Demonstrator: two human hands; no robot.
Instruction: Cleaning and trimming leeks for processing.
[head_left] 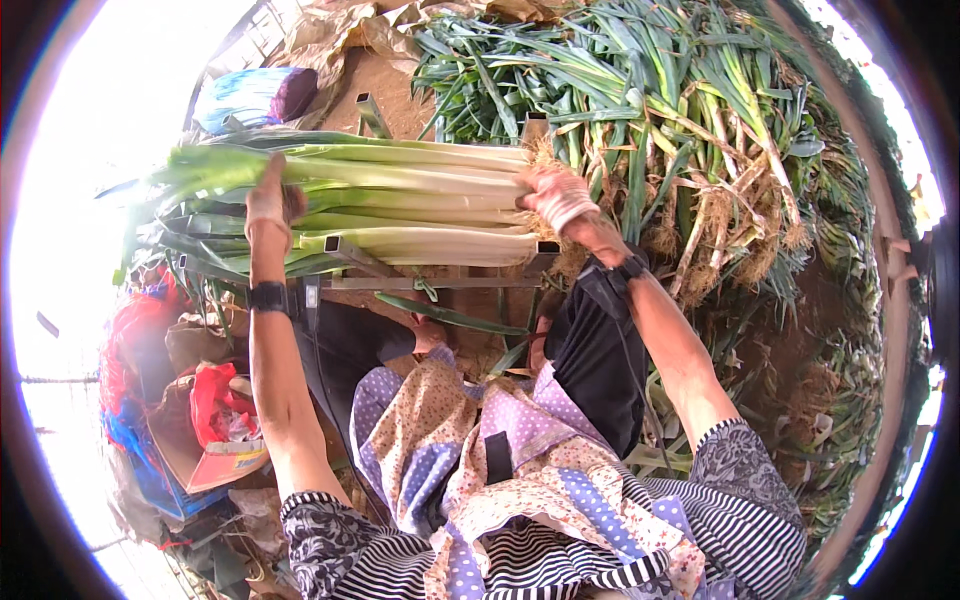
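Observation:
Cleaned leeks (420,190) lie side by side on a metal rack (435,284) in front of me, white ends to the right and green leaves to the left. My left hand (271,200) is closed round the green part of a top leek, whose leaf tips are blurred. At the other end my right hand (558,196), wrapped in a pale band, is closed on the white shank near the roots. Its fingertips are partly hidden. Brown roots (545,155) stick out just past the rack's right posts.
A big heap of untrimmed leeks (690,110) lies at the far right, roots toward me. A blue-white roll (255,98) sits at the far left. On my left stand a cardboard box (205,440) with a red bag (222,405) in it and red netting (140,335). Leaf scraps litter the right-hand ground.

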